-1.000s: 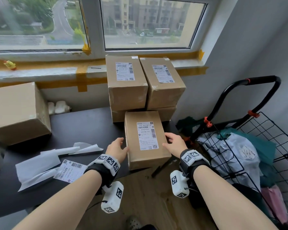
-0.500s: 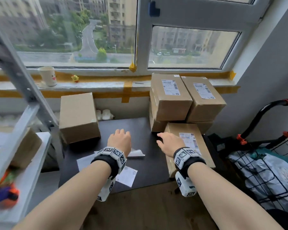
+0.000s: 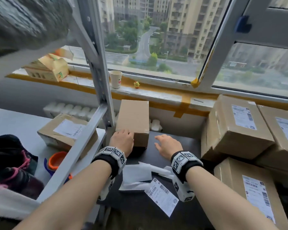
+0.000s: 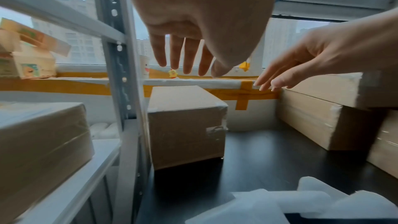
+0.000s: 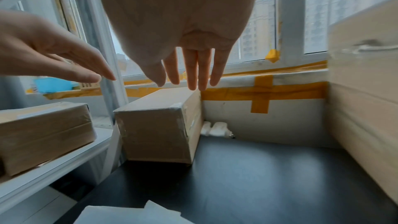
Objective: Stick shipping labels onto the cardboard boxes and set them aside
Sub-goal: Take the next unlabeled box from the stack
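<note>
A plain box [image 3: 133, 121] with no label stands on the dark table [image 3: 188, 146], its far end against the wall under the window sill [image 3: 156, 94] and its left side just beside the grey rack post [image 3: 101, 83]. The left hand [image 3: 122, 141] is over the box's near left corner; in the wrist views its fingers [image 4: 187, 54] are straight and spread, above the box top and holding nothing. Whether they touch the cardboard I cannot tell. The right hand [image 3: 169, 145] hovers just right of the box, apart from it, fingers extended and loose, empty.

A loose label [image 3: 161, 195] lies on the table nearer than the box, behind the wrists, beside white backing sheets [image 3: 136, 174]. Right of the box, past bare table, labelled boxes [image 3: 236, 128] are stacked. Left of the box, beyond the post, another box [image 3: 66, 133] sits on the rack shelf.
</note>
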### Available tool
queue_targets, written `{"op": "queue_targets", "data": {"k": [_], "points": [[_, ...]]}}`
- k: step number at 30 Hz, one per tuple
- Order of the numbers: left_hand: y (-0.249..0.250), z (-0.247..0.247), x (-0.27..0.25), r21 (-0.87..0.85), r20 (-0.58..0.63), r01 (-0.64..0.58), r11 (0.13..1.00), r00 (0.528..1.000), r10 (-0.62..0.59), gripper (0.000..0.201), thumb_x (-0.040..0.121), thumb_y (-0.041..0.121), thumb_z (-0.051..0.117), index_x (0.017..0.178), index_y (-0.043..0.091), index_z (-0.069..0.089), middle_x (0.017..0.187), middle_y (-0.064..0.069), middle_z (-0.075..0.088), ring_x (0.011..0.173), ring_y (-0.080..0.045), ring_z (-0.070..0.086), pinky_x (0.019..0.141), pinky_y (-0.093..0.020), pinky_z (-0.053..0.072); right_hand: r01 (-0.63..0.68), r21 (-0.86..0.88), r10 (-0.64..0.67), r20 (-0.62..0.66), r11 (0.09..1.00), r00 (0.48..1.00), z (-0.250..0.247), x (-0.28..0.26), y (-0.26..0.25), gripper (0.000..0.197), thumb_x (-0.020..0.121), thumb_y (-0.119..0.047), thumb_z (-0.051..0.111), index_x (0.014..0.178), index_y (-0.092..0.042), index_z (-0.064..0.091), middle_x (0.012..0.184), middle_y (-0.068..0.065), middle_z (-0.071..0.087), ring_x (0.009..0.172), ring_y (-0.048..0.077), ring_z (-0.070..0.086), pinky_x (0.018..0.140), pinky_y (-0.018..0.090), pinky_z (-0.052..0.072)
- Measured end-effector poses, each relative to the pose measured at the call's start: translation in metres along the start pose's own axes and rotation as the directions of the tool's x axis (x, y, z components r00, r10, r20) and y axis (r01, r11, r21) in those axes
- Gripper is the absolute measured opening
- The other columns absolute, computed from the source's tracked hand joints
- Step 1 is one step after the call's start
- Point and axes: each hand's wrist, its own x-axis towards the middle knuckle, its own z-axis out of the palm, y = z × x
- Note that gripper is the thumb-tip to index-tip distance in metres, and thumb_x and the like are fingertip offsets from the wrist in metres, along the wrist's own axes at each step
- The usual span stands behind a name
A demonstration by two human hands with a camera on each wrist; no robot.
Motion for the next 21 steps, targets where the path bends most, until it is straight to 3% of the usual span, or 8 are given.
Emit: {"op": "queue_targets", "data": {"k": [8, 14, 17, 21], "points": [[-0.038, 0.021, 0.038, -0.058, 0.124, 0.173, 0.983, 0.978, -0.165, 0.026, 0.096, 0.022, 0.038, 0.117, 0.011, 0.046, 0.125, -0.006, 0.051, 0.120, -0.024, 0.046, 0.092, -0.035, 0.045, 0.138, 0.101, -0.139, 0.002, 0.985, 0.990, 0.008, 0.081, -0.015, 0.039, 0.098, -0.025, 0.039, 0.136, -0.015, 0.042, 0.141, 0.006, 0.041, 0.127, 0.025, 0.043, 0.098, 0.038, 0.043], [-0.044, 0.038, 0.062, -0.121, 0.232, 0.301, 0.946, 0.935, -0.268, 0.028, 0.098, 0.021, 0.036, 0.122, 0.010, 0.042, 0.137, -0.008, 0.039, 0.123, -0.026, 0.044, 0.093, -0.040, 0.046, 0.021, 0.361, -0.033, 0.027, 0.932, 0.999, 0.025, 0.125, -0.011, 0.056, 0.096, -0.021, 0.048, 0.146, -0.009, 0.024, 0.156, 0.008, 0.018, 0.141, 0.024, 0.025, 0.113, 0.034, 0.025], [-0.042, 0.044, 0.069, -0.183, 0.288, 0.371, 0.911, 0.906, -0.311, 0.029, 0.098, 0.022, 0.033, 0.123, 0.010, 0.042, 0.141, -0.014, 0.036, 0.118, -0.033, 0.048, 0.093, -0.043, 0.044, -0.087, 0.572, 0.058, 0.069, 0.816, 0.996, 0.034, 0.137, -0.006, 0.068, 0.090, -0.018, 0.058, 0.147, -0.010, 0.022, 0.151, 0.009, 0.031, 0.138, 0.025, 0.033, 0.114, 0.034, 0.026], [-0.037, 0.043, 0.079, -0.403, 0.260, 0.486, 0.776, 0.873, -0.412, 0.030, 0.097, 0.018, 0.039, 0.123, 0.010, 0.051, 0.130, -0.017, 0.052, 0.113, -0.036, 0.053, 0.096, -0.040, 0.042, -0.189, 0.831, 0.100, 0.161, 0.523, 0.982, 0.034, 0.141, 0.000, 0.078, 0.084, -0.003, 0.063, 0.148, -0.013, 0.019, 0.140, -0.001, 0.042, 0.131, 0.018, 0.042, 0.110, 0.029, 0.033]]}}
